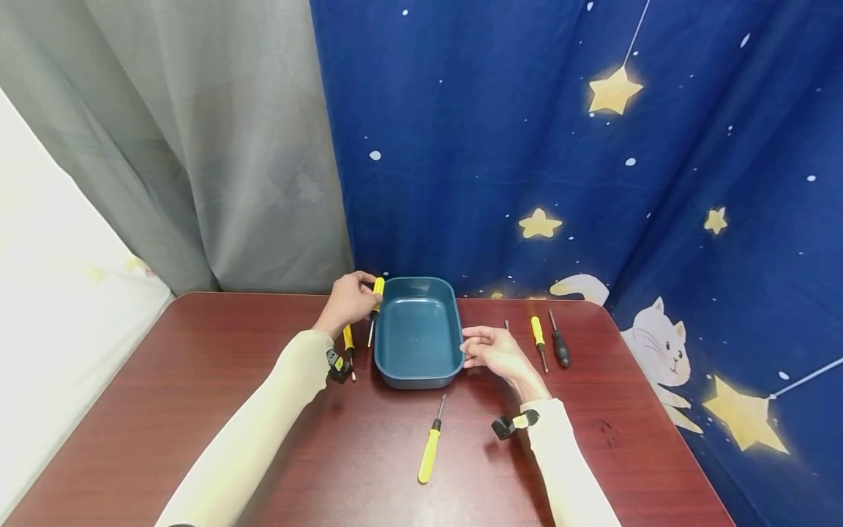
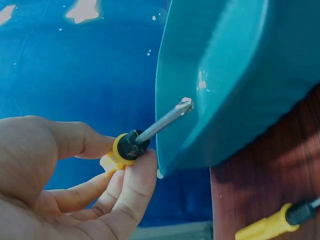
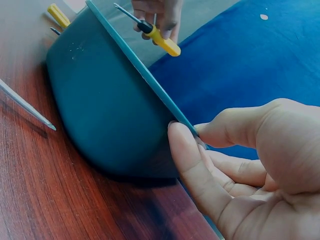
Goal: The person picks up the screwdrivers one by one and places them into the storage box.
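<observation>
My left hand (image 1: 349, 301) pinches a yellow-and-black screwdriver (image 2: 120, 152) by its handle, beside the left rim of a teal rectangular tub (image 1: 415, 340). In the head view its shaft points down outside the tub wall; the left wrist view shows a cross-shaped tip. My right hand (image 1: 499, 355) pinches the tub's right rim between thumb and fingers, as the right wrist view shows close up. The tub stands on the table with nothing inside it. A second yellow screwdriver (image 1: 348, 338) lies just left of the tub, near my left wrist.
In front of the tub lies another yellow screwdriver (image 1: 429, 450). To the right are a short yellow screwdriver (image 1: 538, 333) and a black-handled one (image 1: 560, 350). A metal shaft tip (image 1: 506, 324) shows behind my right hand. Curtains (image 1: 461, 146) hang along the table's back edge.
</observation>
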### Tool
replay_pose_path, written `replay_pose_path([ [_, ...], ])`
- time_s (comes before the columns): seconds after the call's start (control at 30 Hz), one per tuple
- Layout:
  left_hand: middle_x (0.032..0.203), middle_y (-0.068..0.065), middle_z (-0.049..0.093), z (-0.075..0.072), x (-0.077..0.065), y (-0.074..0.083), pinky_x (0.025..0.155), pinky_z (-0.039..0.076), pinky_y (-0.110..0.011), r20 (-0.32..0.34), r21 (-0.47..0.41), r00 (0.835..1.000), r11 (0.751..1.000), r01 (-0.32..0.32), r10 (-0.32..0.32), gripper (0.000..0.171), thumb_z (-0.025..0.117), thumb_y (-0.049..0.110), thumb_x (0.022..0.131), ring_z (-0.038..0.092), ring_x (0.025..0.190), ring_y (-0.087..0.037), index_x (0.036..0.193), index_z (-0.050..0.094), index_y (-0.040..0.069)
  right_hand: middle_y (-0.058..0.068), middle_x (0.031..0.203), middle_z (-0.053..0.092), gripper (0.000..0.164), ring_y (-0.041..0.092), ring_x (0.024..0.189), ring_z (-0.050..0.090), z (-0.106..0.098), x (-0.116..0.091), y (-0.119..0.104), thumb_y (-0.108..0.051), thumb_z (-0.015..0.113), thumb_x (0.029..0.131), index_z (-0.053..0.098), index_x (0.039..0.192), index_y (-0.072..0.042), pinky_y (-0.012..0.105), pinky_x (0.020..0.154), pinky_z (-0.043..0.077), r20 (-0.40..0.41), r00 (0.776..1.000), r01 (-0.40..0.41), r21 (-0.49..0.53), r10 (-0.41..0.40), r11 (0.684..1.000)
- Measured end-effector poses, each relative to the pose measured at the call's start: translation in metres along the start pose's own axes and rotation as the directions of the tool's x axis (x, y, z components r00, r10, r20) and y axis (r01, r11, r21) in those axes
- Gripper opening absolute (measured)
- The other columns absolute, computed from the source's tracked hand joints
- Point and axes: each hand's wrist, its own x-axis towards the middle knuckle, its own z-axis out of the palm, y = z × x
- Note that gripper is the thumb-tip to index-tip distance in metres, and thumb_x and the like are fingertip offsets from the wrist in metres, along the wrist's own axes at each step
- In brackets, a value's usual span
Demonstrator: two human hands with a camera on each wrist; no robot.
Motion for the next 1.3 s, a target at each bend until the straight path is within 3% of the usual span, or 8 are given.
replay_pose_path([
  [0.23, 0.101, -0.019, 0.071, 0.011, 0.004, 0.009, 0.073, 0.064, -0.044, 0.02, -0.03, 1.0, 1.0, -0.005, 0.006, 0.042, 0.066, 0.006, 0.092, 0.068, 0.069, -0.017, 0.133, 0.057, -0.002, 0.034, 0.111, 0.067, 0.042, 0.014, 0.072, 0.07, 0.002, -0.003, 0.0, 0.003, 0.06, 0.095, 0.055, 0.135, 0.013, 0.033, 0.074, 0.064, -0.006, 1.0, -0.003, 0.019, 0.003, 1.0],
  [0.6, 0.101, -0.02, 0.072, 0.025, 0.009, 0.014, 0.06, 0.062, -0.028, 0.03, -0.039, 1.0, 0.999, -0.008, 0.009, 0.046, 0.066, 0.005, 0.092, 0.07, 0.074, -0.02, 0.136, 0.055, -0.005, 0.034, 0.112, 0.067, 0.041, 0.015, 0.073, 0.07, 0.0, -0.003, -0.001, 0.002, 0.06, 0.096, 0.055, 0.136, 0.012, 0.032, 0.074, 0.064, -0.02, 1.0, -0.014, 0.003, 0.014, 1.0],
  [0.87, 0.104, -0.02, 0.071, 0.035, 0.013, 0.017, 0.064, 0.063, -0.03, 0.067, -0.033, 0.998, 0.999, 0.02, -0.018, 0.044, 0.068, 0.008, 0.093, 0.071, 0.078, -0.022, 0.135, 0.055, -0.001, 0.035, 0.113, 0.066, 0.042, 0.015, 0.073, 0.07, -0.001, -0.001, 0.001, 0.002, 0.06, 0.096, 0.055, 0.136, 0.012, 0.032, 0.074, 0.064, -0.002, 1.0, -0.002, 0.001, 0.002, 1.0],
  [1.13, 0.104, -0.02, 0.069, 0.043, 0.017, 0.021, 0.08, 0.064, -0.046, 0.095, -0.044, 0.995, 0.999, 0.022, -0.018, 0.042, 0.067, 0.008, 0.094, 0.072, 0.077, -0.023, 0.133, 0.055, -0.002, 0.032, 0.111, 0.067, 0.041, 0.016, 0.073, 0.071, 0.0, 0.001, 0.001, 0.002, 0.059, 0.096, 0.055, 0.137, 0.011, 0.033, 0.074, 0.064, -0.011, 1.0, -0.007, 0.002, 0.007, 1.0],
  [1.3, 0.104, -0.021, 0.069, 0.049, 0.019, 0.024, 0.079, 0.064, -0.043, 0.1, -0.024, 0.995, 1.0, 0.019, -0.016, 0.042, 0.068, 0.01, 0.094, 0.074, 0.079, -0.024, 0.132, 0.055, -0.003, 0.028, 0.109, 0.069, 0.041, 0.016, 0.074, 0.071, 0.001, 0.002, 0.0, 0.002, 0.059, 0.096, 0.056, 0.136, 0.009, 0.035, 0.076, 0.064, -0.012, 1.0, -0.009, -0.002, 0.009, 1.0],
])
